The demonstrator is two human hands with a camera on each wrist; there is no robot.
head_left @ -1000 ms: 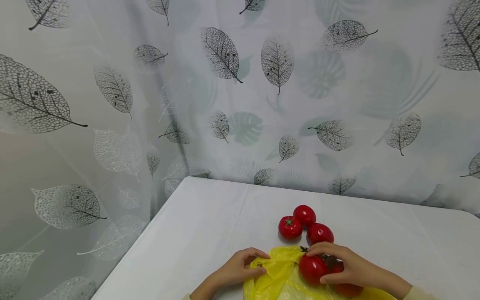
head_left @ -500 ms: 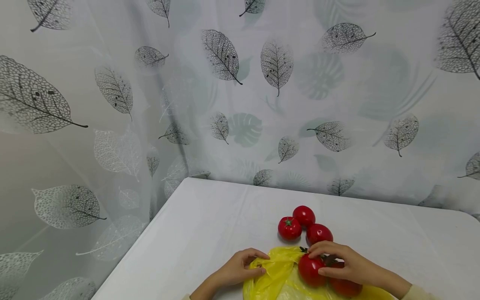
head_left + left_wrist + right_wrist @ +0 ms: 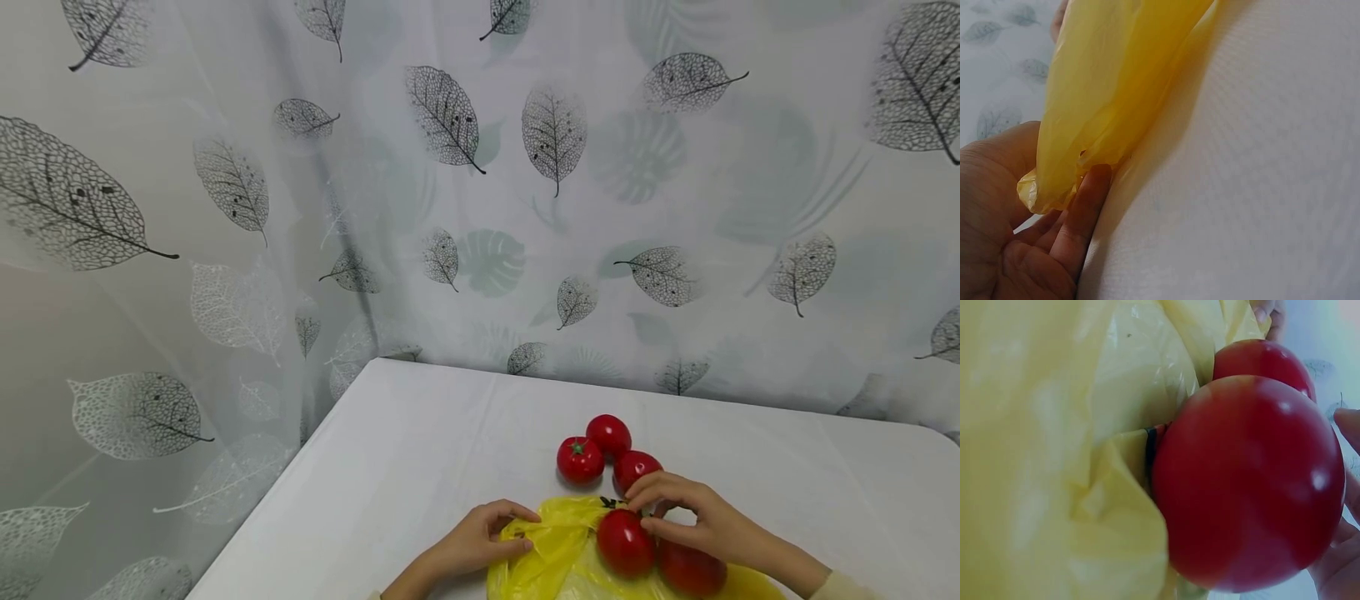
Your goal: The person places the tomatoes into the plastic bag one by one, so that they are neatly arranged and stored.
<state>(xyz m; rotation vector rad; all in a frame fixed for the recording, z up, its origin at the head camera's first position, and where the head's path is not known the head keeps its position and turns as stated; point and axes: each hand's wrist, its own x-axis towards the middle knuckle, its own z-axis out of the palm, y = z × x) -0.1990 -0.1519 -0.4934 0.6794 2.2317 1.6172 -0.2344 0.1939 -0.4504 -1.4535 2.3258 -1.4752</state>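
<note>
A yellow plastic bag (image 3: 555,542) lies crumpled at the front of the white table. My left hand (image 3: 480,542) holds its left edge; in the left wrist view the bag's edge (image 3: 1104,100) sits between thumb and fingers. Two large red tomatoes rest on the bag, one (image 3: 626,543) to the left and another (image 3: 692,573) beside it. Over them is my right hand (image 3: 701,517), thumb close by the left tomato and fingers spread above. In the right wrist view a near tomato (image 3: 1247,487) partly covers one behind (image 3: 1260,359). Contact between thumb and tomato is unclear.
Three more red tomatoes cluster behind the bag: a left one with a green stem (image 3: 580,460), a rear one (image 3: 608,436) and a right one (image 3: 636,472). A leaf-patterned curtain (image 3: 510,192) hangs along the table's (image 3: 435,433) back and left sides.
My right hand has lifted slightly up and to the right, its fingers drawing back from the left tomato's top. The left hand has kept its hold on the bag.
</note>
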